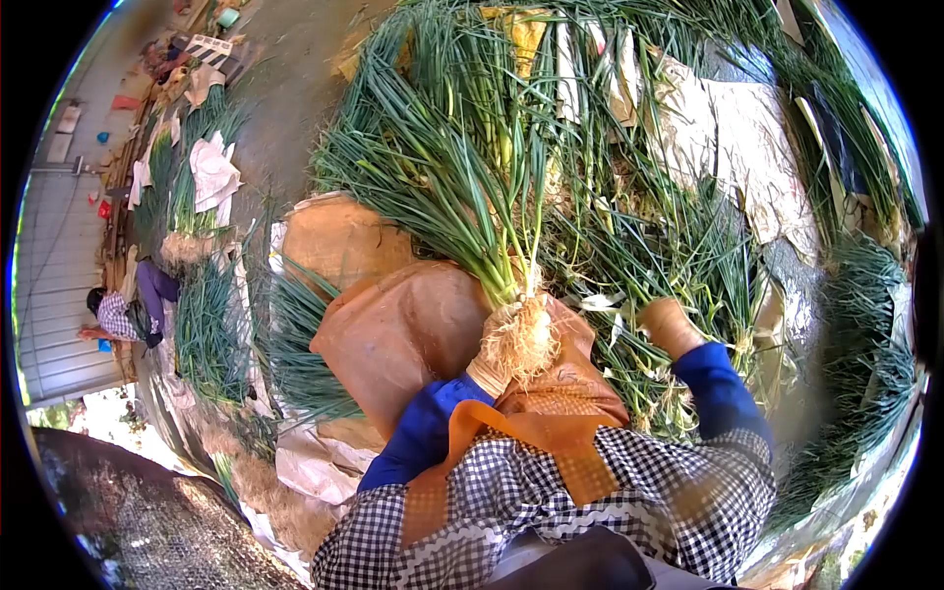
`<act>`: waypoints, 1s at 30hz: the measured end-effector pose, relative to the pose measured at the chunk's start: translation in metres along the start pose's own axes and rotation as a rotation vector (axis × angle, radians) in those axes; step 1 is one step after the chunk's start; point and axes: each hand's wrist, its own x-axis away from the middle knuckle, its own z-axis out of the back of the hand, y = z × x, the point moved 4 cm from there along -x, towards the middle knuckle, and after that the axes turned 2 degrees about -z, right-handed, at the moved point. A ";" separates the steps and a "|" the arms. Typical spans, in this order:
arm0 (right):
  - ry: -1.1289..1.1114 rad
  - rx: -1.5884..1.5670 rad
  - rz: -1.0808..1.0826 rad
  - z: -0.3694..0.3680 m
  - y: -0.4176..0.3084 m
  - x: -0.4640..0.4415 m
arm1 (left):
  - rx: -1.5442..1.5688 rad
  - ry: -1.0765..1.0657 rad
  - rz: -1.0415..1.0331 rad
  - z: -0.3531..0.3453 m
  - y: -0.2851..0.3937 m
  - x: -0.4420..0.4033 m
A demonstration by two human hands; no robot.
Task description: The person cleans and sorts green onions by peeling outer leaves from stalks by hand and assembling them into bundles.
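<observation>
A bunch of green onions [497,280] lies across my lap, its pale tangled roots [521,342] toward me and its long green leaves fanning away. My left hand [489,372], in a light glove, is closed around the root end; the roots hide part of the fingers. My right hand [671,326], also gloved, is down at the loose green onions [629,246] to the right. Its fingers are not distinct, and whether it holds anything does not show. A brown apron [403,320] covers my lap under the bunch.
More green onions [423,128] are heaped ahead, with a whitish sack [728,147] among them. Other piles lie at right [851,334] and left [211,334]. A brown sack [344,246] sits beyond my lap. At far left another person [128,310] is bent over.
</observation>
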 end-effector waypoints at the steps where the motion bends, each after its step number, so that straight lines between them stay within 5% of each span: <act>1: -0.009 0.197 -0.070 -0.055 0.043 -0.019 | -0.065 0.082 -0.045 -0.009 0.000 0.004; 2: -0.013 0.193 -0.076 -0.047 0.042 -0.012 | -0.132 0.158 -0.095 -0.012 0.001 0.005; 5: 0.964 -0.541 0.169 0.081 0.009 0.018 | -0.138 0.097 -0.093 -0.030 0.012 -0.010; 7: 0.964 -1.110 0.499 0.135 -0.046 0.023 | -0.111 0.075 -0.122 -0.043 0.025 -0.007; 9: 0.839 -1.221 0.560 0.155 -0.083 -0.004 | -0.092 0.034 -0.166 -0.056 0.042 0.005; 12: 0.571 -1.373 0.238 0.146 -0.104 -0.086 | -0.037 -0.048 -0.236 -0.095 0.072 0.039; 13: 0.726 -1.215 0.089 0.148 -0.102 -0.100 | -0.011 -0.093 -0.254 -0.114 0.082 0.055; 17: 0.530 -0.884 -0.059 0.148 -0.117 -0.145 | 0.077 -0.375 -0.292 -0.206 0.103 0.104; 21: 0.639 -0.779 0.194 0.131 -0.120 -0.172 | -0.158 -0.816 -0.402 -0.286 0.107 0.148; 23: 0.607 -0.478 0.527 0.123 -0.100 -0.130 | -0.376 -0.875 -0.515 -0.289 0.122 0.186; 24: 0.317 -0.317 0.440 0.094 -0.089 -0.129 | -0.376 -0.875 -0.524 -0.291 0.131 0.192; 25: 0.210 0.017 0.506 0.087 -0.076 -0.086 | -0.497 -0.867 -0.482 -0.295 0.138 0.192; 27: 0.010 0.145 0.258 0.044 -0.040 -0.073 | -0.606 -0.855 -0.448 -0.290 0.149 0.179; 29: 0.105 0.125 0.260 0.065 -0.039 -0.078 | -0.599 -0.794 -0.518 -0.269 0.161 0.158; 30: 0.240 0.036 0.223 0.088 -0.054 -0.090 | -0.542 -0.558 -0.682 -0.256 0.159 0.145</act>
